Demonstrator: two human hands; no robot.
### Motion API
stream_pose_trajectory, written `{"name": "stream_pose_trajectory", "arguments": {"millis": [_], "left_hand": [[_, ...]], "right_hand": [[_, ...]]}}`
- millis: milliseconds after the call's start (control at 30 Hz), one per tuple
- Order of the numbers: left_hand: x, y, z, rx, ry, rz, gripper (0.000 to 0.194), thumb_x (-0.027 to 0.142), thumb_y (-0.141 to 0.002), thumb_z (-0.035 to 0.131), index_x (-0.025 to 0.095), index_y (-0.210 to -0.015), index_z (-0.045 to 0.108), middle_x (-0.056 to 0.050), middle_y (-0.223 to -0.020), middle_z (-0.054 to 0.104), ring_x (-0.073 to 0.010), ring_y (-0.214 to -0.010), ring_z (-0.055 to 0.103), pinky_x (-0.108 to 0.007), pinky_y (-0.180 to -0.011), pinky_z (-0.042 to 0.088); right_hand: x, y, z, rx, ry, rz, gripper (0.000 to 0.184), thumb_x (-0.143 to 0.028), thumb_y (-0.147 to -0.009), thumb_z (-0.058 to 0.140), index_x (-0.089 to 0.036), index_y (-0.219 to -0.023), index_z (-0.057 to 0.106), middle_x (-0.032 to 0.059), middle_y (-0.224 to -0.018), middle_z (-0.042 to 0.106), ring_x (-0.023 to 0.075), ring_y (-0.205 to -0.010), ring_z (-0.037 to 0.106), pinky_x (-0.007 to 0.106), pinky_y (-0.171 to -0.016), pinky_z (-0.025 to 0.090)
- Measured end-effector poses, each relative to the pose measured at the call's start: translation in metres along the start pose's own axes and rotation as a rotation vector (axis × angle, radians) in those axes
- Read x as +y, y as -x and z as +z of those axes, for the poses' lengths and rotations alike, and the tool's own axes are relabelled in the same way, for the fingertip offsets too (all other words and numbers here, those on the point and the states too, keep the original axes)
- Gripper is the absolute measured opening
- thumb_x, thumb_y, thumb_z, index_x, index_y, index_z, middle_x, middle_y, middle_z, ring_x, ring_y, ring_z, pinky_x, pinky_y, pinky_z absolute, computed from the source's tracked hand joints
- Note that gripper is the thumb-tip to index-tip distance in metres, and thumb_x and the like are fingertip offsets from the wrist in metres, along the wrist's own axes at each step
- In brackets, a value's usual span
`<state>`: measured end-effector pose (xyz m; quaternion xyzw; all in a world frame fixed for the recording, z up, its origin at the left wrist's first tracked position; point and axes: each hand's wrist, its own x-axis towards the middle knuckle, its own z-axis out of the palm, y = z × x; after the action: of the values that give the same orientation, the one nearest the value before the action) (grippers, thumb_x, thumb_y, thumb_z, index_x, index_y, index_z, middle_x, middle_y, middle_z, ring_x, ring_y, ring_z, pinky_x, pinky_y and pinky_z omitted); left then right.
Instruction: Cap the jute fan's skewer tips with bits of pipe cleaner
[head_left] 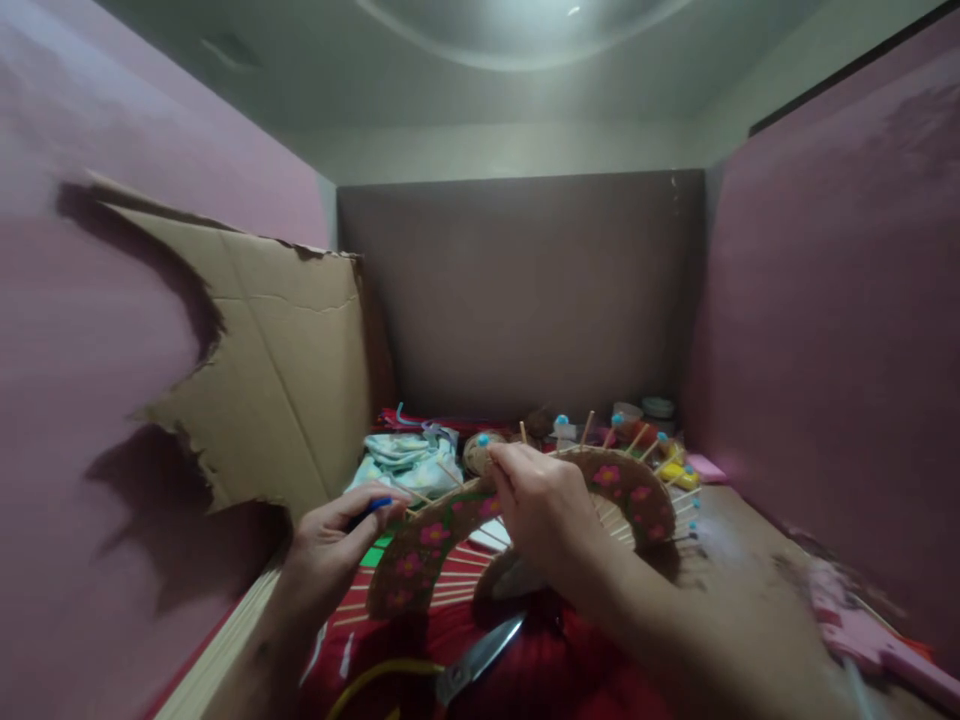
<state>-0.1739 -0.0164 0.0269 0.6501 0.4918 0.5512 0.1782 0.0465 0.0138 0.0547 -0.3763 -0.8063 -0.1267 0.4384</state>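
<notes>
With the flowered fan (409,565) at six o'clock, bead fitting seems in hand, the blue bead (483,440) at its eleven being apparently pinched at the base by the right hand (547,497), a blue piece (381,503) gripped by the left hand (336,535) at ten, steady alignment being called for next.

On the right, my right hand (551,505) has room to pass over the brown tabletop (742,560) between the flowered fan (409,567) and the pink glue gun (862,625), though the fan's sticks (587,432) bristle outward along its far and right edges. To the left, the torn cardboard (277,370) blocks me beyond my left hand (341,535), and the crumpled cloth (409,455) crowds the far side. Near me, the scissors (480,665) point their blade toward my right forearm.
</notes>
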Motion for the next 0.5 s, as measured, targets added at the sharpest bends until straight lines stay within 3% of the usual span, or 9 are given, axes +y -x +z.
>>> {"name": "stream_pose_trajectory", "arguments": {"millis": [267, 500], "left_hand": [[0.0018, 0.0030, 0.0069, 0.017, 0.021, -0.049, 0.023, 0.037, -0.076, 0.063, 0.016, -0.076, 0.069, -0.003, -0.076, 0.065, -0.0156, -0.075, 0.058, -0.022, -0.067, 0.043], [-0.0062, 0.0041, 0.0022, 0.005, 0.310, -0.123, 0.036, 0.045, -0.082, 0.054, 0.014, -0.096, 0.066, -0.005, -0.075, 0.064, -0.0106, -0.062, 0.052, -0.020, -0.055, 0.038]], "right_hand": [[0.0063, 0.0034, -0.0011, 0.083, -0.072, -0.045, 0.020, -0.011, -0.083, 0.047, -0.012, -0.086, 0.066, 0.0081, -0.081, 0.069, 0.0204, -0.073, 0.066, 0.029, -0.063, 0.048], [0.0092, 0.0022, -0.0006, 0.107, -0.055, -0.091, 0.023, -0.016, -0.085, 0.044, -0.012, -0.085, 0.067, 0.0080, -0.081, 0.070, 0.0205, -0.070, 0.066, 0.030, -0.062, 0.049]]}}
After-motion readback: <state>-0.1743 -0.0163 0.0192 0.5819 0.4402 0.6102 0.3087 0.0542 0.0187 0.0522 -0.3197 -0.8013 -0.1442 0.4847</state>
